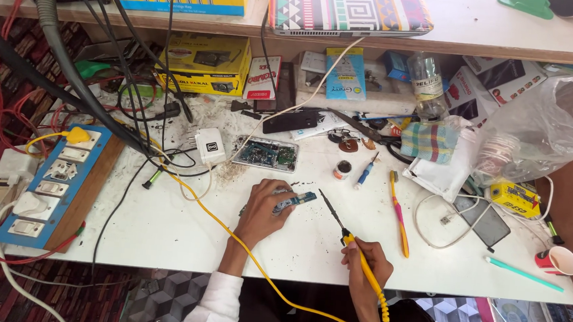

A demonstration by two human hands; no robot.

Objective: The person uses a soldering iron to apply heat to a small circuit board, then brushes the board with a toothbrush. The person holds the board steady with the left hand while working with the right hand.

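A: What is the left hand (264, 210) doing?

B: It presses a small blue circuit board (295, 201) flat on the white table (181, 231), fingers curled over it. Only the right end of the board shows; the rest is under the fingers, so I can't make out its full shape.

A: And the right hand (364, 257)?

B: Closed round the yellow handle of a soldering iron (343, 231), held like a pen. The dark tip points up-left and ends just beside the board; whether it touches is too fine to tell. The iron's yellow cable (240, 242) loops off the near edge of the table and runs away left, passing beneath the left wrist.

A: What lies around?

B: An opened phone (265, 153) with its insides showing, beyond the left hand. A small round pot (343, 169) and a blue screwdriver (366, 171) just right of it. A yellow-and-pink toothbrush (398, 212) lies right of the iron. A blue switchboard (56, 185) sits far left, partly crossed by cables. The clear plastic bag (558, 123) at right hides what is inside.
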